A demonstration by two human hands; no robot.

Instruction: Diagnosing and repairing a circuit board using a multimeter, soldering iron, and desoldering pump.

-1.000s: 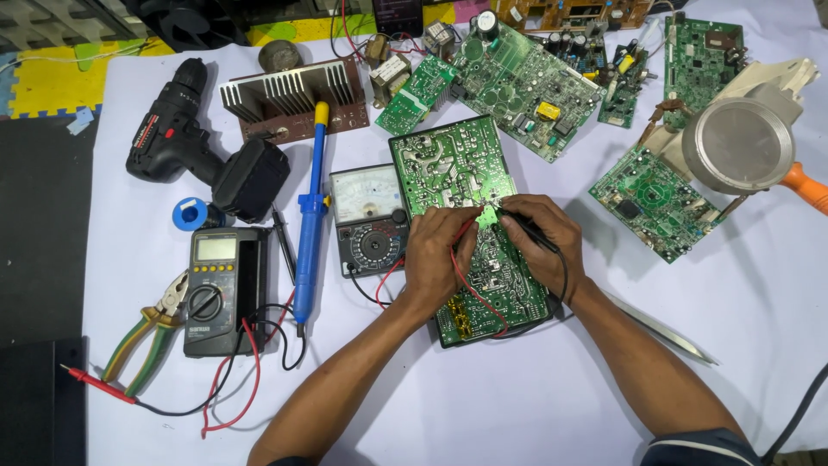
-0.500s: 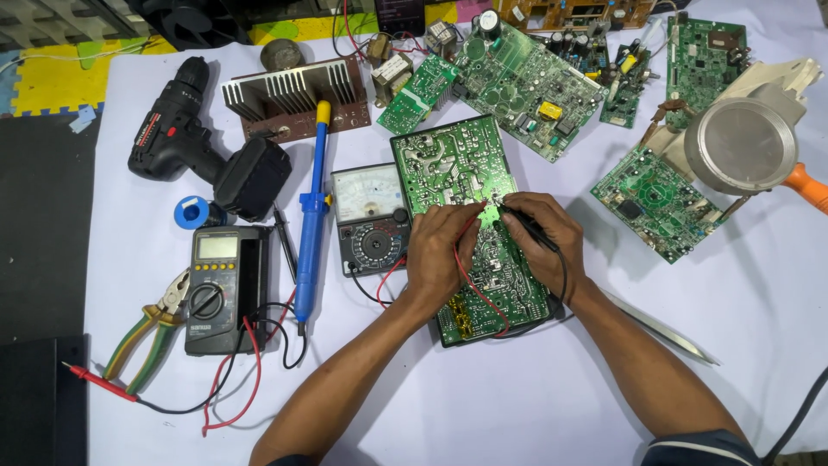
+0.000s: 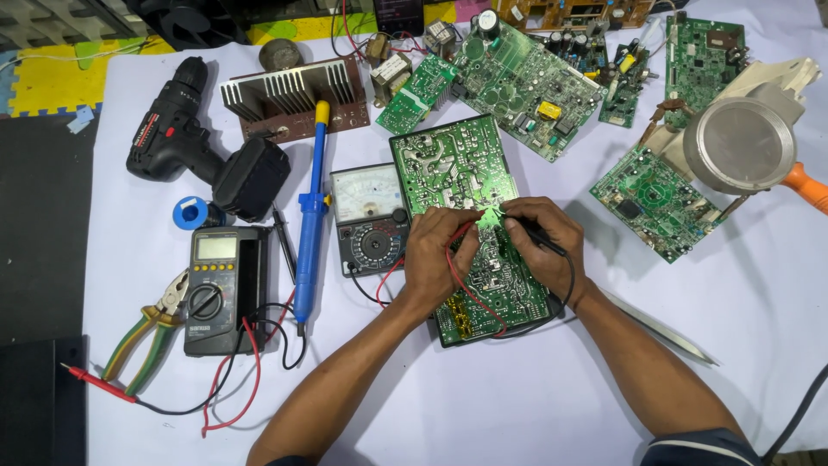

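A large green circuit board (image 3: 448, 164) lies solder side up on the white table. My left hand (image 3: 438, 257) rests on it and pinches a red test probe (image 3: 470, 223) whose tip touches the board. My right hand (image 3: 543, 246) holds a black test probe (image 3: 542, 238), its tip close beside the red one. Red and black leads (image 3: 470, 298) loop over the lower part of the board. An analog multimeter (image 3: 369, 220) with a white dial sits just left of my left hand.
Left of the analog meter lie a blue soldering iron (image 3: 310, 207), a digital multimeter (image 3: 216, 289), green-handled pliers (image 3: 147, 332), a solder spool (image 3: 190, 212), a cordless drill (image 3: 185, 142) and a finned heatsink (image 3: 289, 95). Several more circuit boards (image 3: 655, 194) and a round metal lamp (image 3: 746, 142) lie at back and right.
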